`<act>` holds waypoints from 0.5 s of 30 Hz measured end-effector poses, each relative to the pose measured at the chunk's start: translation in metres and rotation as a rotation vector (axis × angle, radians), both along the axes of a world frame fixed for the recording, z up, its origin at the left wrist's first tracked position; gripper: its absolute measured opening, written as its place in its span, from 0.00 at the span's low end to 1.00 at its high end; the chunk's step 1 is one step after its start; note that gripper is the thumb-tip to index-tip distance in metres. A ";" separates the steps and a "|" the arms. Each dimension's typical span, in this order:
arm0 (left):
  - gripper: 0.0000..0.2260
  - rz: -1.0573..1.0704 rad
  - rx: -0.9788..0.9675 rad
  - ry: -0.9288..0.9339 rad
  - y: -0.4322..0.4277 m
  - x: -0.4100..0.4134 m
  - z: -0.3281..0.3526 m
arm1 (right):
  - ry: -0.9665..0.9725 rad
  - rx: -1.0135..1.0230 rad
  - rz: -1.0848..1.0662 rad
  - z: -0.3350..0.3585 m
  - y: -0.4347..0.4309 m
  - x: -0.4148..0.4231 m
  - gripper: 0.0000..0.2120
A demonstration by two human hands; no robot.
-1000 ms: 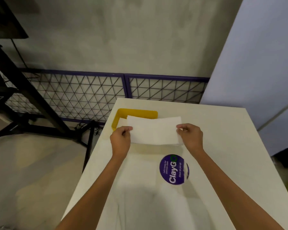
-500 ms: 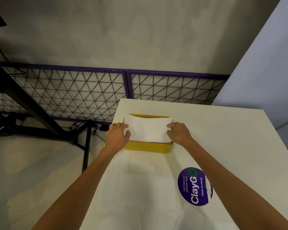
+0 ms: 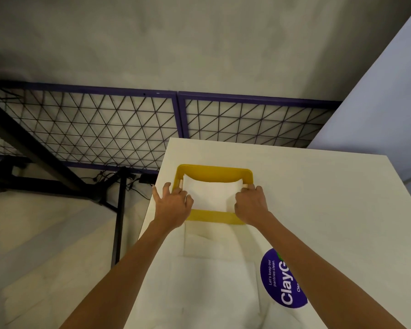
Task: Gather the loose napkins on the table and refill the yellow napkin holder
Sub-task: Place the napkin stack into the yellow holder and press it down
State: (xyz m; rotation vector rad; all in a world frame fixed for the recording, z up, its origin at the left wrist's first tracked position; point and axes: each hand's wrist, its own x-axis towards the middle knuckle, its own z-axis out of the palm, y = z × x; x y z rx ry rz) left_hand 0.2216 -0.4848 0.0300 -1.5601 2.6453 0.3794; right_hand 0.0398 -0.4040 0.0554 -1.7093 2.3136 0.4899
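I see napkin (image 3: pixel 211 197) in holder (image 3: pixel 214 170); L hand (image 3: pixel 173 206) splayed, pressing it; R hand (image 3: pixel 250 204) curled on edge, pinch unclear. Loose napkins (image 3: pixel 214 276) yet to go.

Two hands (image 3: pixel 173 206) (image 3: pixel 251 205), one napkin holder (image 3: pixel 214 172)

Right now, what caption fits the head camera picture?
Left hand and right hand tuck napkins into the yellow holder.

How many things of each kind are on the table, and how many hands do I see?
Yellow napkin holder: 1
Napkin stack in the holder: 1
Purple round sticker: 1
Hands: 2 (left hand, right hand)
Loose napkins on the table: edges too faint to count
Total: 5, loose napkins left out
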 end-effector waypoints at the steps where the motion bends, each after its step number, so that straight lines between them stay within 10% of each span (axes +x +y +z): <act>1: 0.40 0.003 0.004 -0.011 -0.001 0.000 -0.002 | 0.009 0.003 0.007 -0.001 0.000 0.000 0.13; 15: 0.35 -0.003 -0.036 -0.093 0.000 -0.008 -0.008 | -0.010 -0.112 0.019 -0.001 0.002 -0.005 0.15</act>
